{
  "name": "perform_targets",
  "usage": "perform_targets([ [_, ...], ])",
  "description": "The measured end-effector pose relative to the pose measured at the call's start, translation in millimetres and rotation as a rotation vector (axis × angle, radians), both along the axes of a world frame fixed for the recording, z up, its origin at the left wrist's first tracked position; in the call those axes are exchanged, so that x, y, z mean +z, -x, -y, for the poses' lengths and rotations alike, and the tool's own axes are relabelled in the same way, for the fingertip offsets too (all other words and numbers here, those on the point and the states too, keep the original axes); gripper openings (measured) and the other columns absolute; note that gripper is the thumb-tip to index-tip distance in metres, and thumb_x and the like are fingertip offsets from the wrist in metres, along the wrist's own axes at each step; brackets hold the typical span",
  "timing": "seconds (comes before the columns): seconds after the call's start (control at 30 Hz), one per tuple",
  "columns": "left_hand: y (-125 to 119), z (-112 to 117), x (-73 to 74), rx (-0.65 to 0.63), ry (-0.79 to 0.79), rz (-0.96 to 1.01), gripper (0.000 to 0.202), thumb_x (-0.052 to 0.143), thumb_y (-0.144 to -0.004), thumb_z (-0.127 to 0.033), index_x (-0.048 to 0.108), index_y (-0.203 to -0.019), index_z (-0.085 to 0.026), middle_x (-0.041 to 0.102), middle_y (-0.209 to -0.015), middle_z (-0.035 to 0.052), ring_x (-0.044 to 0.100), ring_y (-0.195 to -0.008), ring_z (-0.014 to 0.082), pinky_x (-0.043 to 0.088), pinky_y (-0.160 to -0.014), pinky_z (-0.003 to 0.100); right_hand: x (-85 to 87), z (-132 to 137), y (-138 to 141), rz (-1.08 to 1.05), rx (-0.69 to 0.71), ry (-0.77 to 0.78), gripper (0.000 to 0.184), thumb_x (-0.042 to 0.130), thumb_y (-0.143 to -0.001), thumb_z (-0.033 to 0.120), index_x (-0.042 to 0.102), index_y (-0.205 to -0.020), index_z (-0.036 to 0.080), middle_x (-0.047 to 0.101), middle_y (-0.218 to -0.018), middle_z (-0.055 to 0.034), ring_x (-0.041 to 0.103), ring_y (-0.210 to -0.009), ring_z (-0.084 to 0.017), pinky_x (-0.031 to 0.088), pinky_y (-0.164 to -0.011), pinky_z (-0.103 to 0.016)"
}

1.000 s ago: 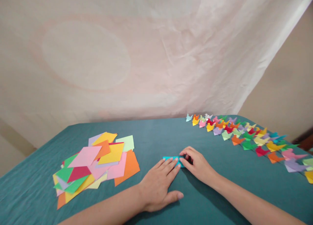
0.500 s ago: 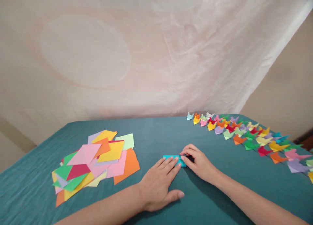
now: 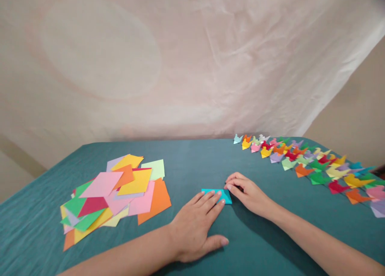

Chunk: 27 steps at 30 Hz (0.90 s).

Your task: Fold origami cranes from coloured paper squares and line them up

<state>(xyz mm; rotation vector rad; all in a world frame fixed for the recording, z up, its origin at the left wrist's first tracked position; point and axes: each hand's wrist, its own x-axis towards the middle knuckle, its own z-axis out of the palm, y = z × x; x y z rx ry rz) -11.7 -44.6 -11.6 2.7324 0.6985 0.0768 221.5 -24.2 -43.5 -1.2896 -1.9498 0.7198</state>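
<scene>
A small folded piece of bright blue paper (image 3: 225,196) lies flat on the teal cloth in front of me. My left hand (image 3: 197,224) rests over it, palm down, fingers stretched out and thumb spread to the side. Its fingertips press on the paper and cover much of the left and middle part. At the upper right corner of the paper, my right hand (image 3: 246,194) has thumb and forefinger pinched together. The exact contact there is small and partly hidden by the fingers.
To the left, a loose pile of coloured paper squares (image 3: 102,184) spreads over the tablecloth (image 3: 186,160). Rows of small folded paper birds (image 3: 302,170) in many colours stand along the right side. A pale hanging sheet (image 3: 180,67) closes off the back.
My right hand's pinch has shifted slightly right, and more of the blue paper's right end shows. The left hand stays flat on the paper. The whole view has tilted a little.
</scene>
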Motion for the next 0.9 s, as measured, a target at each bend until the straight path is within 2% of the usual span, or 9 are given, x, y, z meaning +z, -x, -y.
perform_targets([
  [0.3, -1.8, -1.0, -4.5, 0.001, -0.019, -0.003, 0.07, 0.025, -0.088, -0.061, 0.017, -0.143, -0.018, 0.015, -0.149, 0.0083, 0.012, -0.137, 0.026, 0.011, -0.112, 0.042, -2.7, 0.0, -0.2, -0.001, -0.042, -0.025, 0.021, 0.046, -0.088, 0.022, 0.065, -0.079, 0.018, 0.058, -0.09, -0.0052, 0.057, -0.084, -0.016, 0.044, -0.078, -0.03],
  [0.6, -2.0, -1.2, -4.2, 0.003, -0.029, -0.019, 0.071, 0.023, -0.088, -0.062, 0.016, -0.143, -0.018, 0.014, -0.149, 0.0084, 0.013, -0.137, 0.0259, 0.011, -0.112, 0.043, -1.8, 2.2, 1.0, 0.017, -0.039, -0.041, 0.02, 0.046, -0.088, 0.02, 0.063, -0.078, 0.018, 0.056, -0.09, -0.0048, 0.056, -0.082, -0.015, 0.044, -0.074, -0.028],
  [0.77, -2.1, -1.4, -5.8, -0.004, -0.056, -0.01, 0.071, 0.024, -0.088, -0.062, 0.016, -0.143, -0.018, 0.016, -0.149, 0.0088, 0.014, -0.137, 0.0264, 0.012, -0.112, 0.043, -1.9, 4.5, 1.7, 0.072, -0.026, -0.082, 0.007, 0.054, -0.081, 0.017, 0.06, -0.083, 0.018, 0.055, -0.092, -0.0044, 0.054, -0.082, -0.015, 0.044, -0.073, -0.029],
  [0.9, -2.4, -1.2, -6.1, -0.002, -0.07, -0.01, 0.071, 0.024, -0.087, -0.062, 0.017, -0.143, -0.018, 0.018, -0.149, 0.0088, 0.016, -0.136, 0.0265, 0.014, -0.111, 0.043, -3.6, 4.6, 0.7, 0.102, -0.021, -0.106, 0.009, 0.056, -0.078, 0.015, 0.06, -0.085, 0.019, 0.054, -0.092, -0.0041, 0.053, -0.085, -0.016, 0.043, -0.077, -0.03],
])
